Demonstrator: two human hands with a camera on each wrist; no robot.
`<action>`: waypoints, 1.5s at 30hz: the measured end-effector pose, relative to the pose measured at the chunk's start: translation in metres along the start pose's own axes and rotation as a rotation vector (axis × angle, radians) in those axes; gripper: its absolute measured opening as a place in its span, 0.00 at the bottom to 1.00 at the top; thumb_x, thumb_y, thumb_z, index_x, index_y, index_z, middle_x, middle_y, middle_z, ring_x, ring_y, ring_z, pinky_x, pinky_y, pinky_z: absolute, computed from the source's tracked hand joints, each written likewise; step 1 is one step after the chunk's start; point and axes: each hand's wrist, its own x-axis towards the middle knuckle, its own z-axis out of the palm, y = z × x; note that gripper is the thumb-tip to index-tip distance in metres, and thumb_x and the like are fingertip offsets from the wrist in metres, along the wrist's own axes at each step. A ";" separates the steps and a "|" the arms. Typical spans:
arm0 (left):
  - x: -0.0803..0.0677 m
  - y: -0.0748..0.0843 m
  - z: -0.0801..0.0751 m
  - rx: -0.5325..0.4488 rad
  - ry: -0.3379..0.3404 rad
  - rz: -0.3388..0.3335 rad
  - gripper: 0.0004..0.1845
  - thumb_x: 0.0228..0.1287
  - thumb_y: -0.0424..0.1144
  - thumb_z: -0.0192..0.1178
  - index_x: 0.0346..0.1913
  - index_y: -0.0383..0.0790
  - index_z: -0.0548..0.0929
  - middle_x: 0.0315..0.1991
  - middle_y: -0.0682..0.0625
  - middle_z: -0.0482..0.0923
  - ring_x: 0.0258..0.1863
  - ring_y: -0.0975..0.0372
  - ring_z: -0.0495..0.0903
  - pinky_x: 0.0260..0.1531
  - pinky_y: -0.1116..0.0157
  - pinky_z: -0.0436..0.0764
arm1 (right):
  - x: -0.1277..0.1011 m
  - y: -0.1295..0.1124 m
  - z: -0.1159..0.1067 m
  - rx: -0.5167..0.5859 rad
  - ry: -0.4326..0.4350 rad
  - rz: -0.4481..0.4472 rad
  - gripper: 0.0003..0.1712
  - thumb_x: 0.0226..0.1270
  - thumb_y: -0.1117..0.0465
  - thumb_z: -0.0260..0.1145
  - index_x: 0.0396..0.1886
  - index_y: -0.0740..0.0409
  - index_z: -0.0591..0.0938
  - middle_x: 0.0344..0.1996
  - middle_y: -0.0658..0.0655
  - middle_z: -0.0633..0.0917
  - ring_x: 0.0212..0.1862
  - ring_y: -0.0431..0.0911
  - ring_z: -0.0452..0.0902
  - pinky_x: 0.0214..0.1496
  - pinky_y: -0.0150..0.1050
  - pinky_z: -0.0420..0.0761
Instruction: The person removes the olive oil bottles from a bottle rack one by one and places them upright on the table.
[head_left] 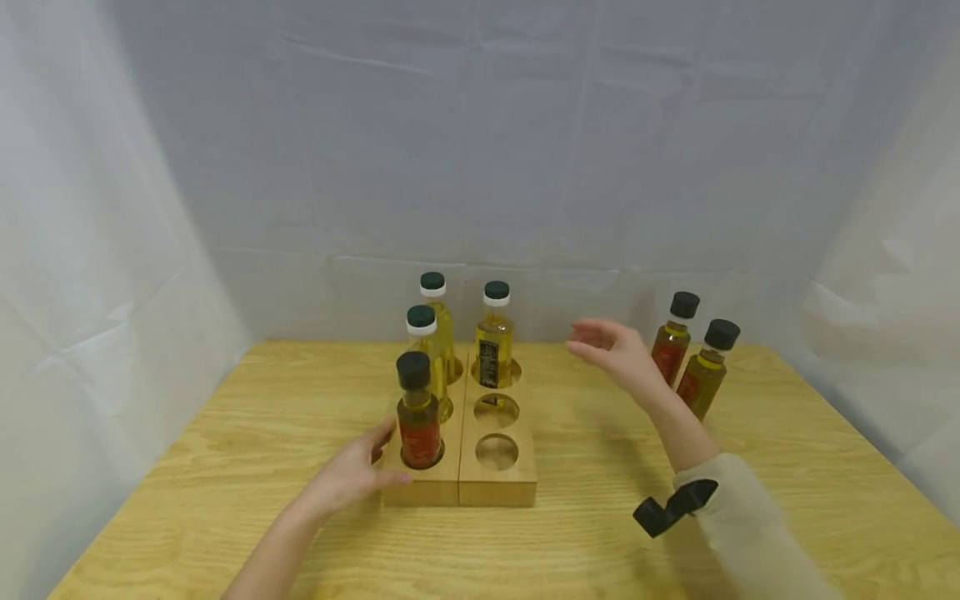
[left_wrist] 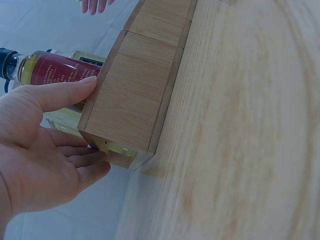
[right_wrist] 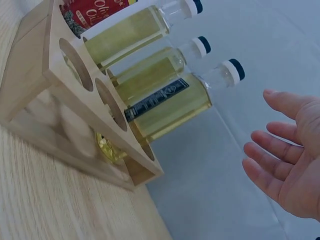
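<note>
My left hand is at the near left corner of a wooden bottle rack, beside a red-labelled oil bottle. In the left wrist view its thumb rests against the rack's edge, with loosely bent fingers by the rack's end. Two yellow oil bottles with dark green caps stand behind the red-labelled one. Another yellow bottle, with a black label, stands in the right column's far hole. To the right, my right hand hovers in the air holding nothing, fingers relaxed.
Two black-capped oil bottles, one rear and one nearer, stand on the wooden table at the right, partly behind my right forearm. The rack's right column has two holes without bottles. White sheets hang around the table.
</note>
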 end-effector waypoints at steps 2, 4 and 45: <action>0.000 -0.001 0.000 0.000 0.000 -0.001 0.49 0.53 0.38 0.68 0.69 0.23 0.48 0.67 0.26 0.47 0.64 0.35 0.53 0.62 0.44 0.58 | 0.005 -0.002 0.005 0.009 -0.004 0.003 0.30 0.63 0.53 0.64 0.61 0.65 0.71 0.54 0.65 0.77 0.54 0.55 0.74 0.53 0.48 0.76; 0.000 -0.001 0.000 0.004 0.002 -0.002 0.49 0.53 0.39 0.68 0.69 0.23 0.48 0.68 0.26 0.47 0.64 0.35 0.53 0.62 0.44 0.59 | 0.011 -0.005 0.011 0.013 -0.003 0.006 0.30 0.63 0.54 0.65 0.61 0.64 0.71 0.54 0.65 0.77 0.54 0.54 0.74 0.53 0.48 0.76; 0.004 -0.001 0.004 0.000 0.013 0.025 0.49 0.51 0.39 0.69 0.69 0.23 0.50 0.67 0.26 0.50 0.64 0.35 0.55 0.62 0.45 0.60 | 0.065 -0.011 0.092 -0.079 0.071 0.132 0.35 0.54 0.60 0.71 0.60 0.66 0.70 0.52 0.65 0.76 0.51 0.55 0.72 0.50 0.47 0.76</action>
